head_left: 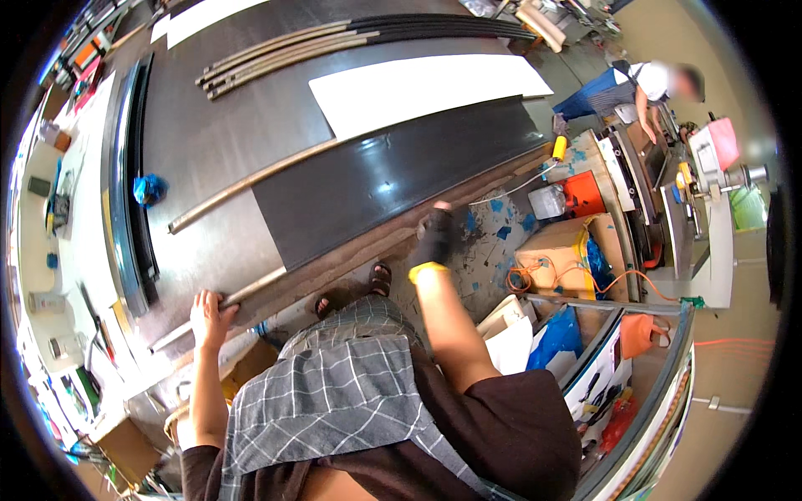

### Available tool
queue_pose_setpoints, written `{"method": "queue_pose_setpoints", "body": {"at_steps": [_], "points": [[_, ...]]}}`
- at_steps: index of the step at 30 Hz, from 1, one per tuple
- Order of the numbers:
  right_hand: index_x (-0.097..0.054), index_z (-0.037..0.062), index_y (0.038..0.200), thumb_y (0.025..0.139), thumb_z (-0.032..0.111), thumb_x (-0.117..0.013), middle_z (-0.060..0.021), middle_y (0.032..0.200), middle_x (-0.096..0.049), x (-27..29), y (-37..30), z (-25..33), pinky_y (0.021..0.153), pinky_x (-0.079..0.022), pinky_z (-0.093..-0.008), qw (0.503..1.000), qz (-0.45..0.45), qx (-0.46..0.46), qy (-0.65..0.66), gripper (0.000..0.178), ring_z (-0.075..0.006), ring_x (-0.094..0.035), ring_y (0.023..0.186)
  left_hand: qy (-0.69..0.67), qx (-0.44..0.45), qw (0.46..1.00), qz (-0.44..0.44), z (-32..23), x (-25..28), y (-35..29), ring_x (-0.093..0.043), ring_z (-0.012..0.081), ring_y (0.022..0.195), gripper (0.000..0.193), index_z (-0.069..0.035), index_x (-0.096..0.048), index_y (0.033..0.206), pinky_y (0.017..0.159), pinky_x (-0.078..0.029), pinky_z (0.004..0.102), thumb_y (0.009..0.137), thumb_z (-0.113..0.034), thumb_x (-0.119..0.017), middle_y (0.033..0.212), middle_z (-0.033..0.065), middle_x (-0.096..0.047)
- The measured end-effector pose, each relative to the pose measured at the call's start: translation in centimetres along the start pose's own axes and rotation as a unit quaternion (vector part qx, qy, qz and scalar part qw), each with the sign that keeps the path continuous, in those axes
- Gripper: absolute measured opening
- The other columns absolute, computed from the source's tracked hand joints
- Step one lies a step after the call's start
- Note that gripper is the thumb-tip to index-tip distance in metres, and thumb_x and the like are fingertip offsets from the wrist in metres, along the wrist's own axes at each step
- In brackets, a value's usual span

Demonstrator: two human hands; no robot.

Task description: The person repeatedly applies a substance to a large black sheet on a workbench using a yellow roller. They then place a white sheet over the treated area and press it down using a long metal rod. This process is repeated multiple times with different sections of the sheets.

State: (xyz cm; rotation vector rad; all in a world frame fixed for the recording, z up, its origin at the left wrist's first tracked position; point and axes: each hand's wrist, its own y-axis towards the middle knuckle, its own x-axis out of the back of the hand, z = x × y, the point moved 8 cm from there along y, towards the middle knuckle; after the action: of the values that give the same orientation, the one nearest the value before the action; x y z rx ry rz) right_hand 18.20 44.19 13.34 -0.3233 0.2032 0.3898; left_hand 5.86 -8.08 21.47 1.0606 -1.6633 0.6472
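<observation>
My left hand [209, 321] lies over a long pale-tan rod [255, 288] at the near table edge. Its fingers reach across the rod and the thumb sits on the right. The rod runs along the near left of a wide black sheet [368, 179], which lies flat on the dark table [213, 138]. My right hand [435, 235] is in a dark glove with a yellow cuff. It hangs near the table's front edge, right of my feet, and is smeared by motion. Whether it holds anything is hidden. A second tan rod [251, 192] lies along the sheet's far side.
A white sheet [426, 88] and several long rods [292, 58] lie farther back. Dark long profiles [134, 184] and a blue crumpled bundle [149, 190] are at left. A cardboard box [551, 255], an orange bin [585, 194] and another person [622, 88] are at right.
</observation>
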Motion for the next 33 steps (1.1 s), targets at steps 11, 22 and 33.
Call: {"method": "queue_pose_setpoints", "body": {"at_steps": [11, 22, 33], "points": [[-0.028, 0.0121, 0.146, 0.082, 0.070, -0.054, -0.0177, 0.139, -0.041, -6.9, -4.1, 3.1, 0.106, -0.035, -0.0538, 0.940, 0.125, -0.303, 0.089, 0.090, -0.0327, -0.042, 0.129, 0.014, 0.062, 0.998, 0.000, -3.2, 8.4, -2.3, -0.056, 0.0349, 0.077, 0.040, -0.007, -0.054, 0.090, 0.068, -0.044, 0.0438, 0.062, -0.016, -0.081, 0.089, 0.0108, -0.054], [-0.030, 0.0093, 0.142, 0.081, 0.067, -0.060, -0.0170, 0.138, -0.041, -16.7, 8.2, 17.1, 0.102, -0.037, -0.0546, 0.931, 0.214, -0.238, 0.176, 0.090, -0.0347, -0.043, 0.125, -0.008, -0.026, 0.978, -0.207, -11.0, 12.4, 11.4, -0.055, 0.0289, 0.078, 0.040, -0.005, -0.058, 0.102, 0.064, -0.047, 0.0380, 0.067, -0.003, -0.078, 0.092, 0.0115, -0.052], [-0.027, 0.0194, 0.148, 0.080, 0.064, -0.063, -0.0134, 0.149, -0.034, -8.3, 30.2, 15.2, 0.109, -0.025, -0.0595, 0.949, 0.134, -0.244, 0.152, 0.088, -0.0350, -0.034, 0.136, -0.077, 0.040, 0.991, -0.106, -24.5, -3.2, 23.4, -0.057, 0.0281, 0.075, 0.031, -0.005, -0.058, 0.081, 0.066, -0.048, 0.0365, 0.062, -0.007, -0.082, 0.083, 0.0097, -0.054]]}}
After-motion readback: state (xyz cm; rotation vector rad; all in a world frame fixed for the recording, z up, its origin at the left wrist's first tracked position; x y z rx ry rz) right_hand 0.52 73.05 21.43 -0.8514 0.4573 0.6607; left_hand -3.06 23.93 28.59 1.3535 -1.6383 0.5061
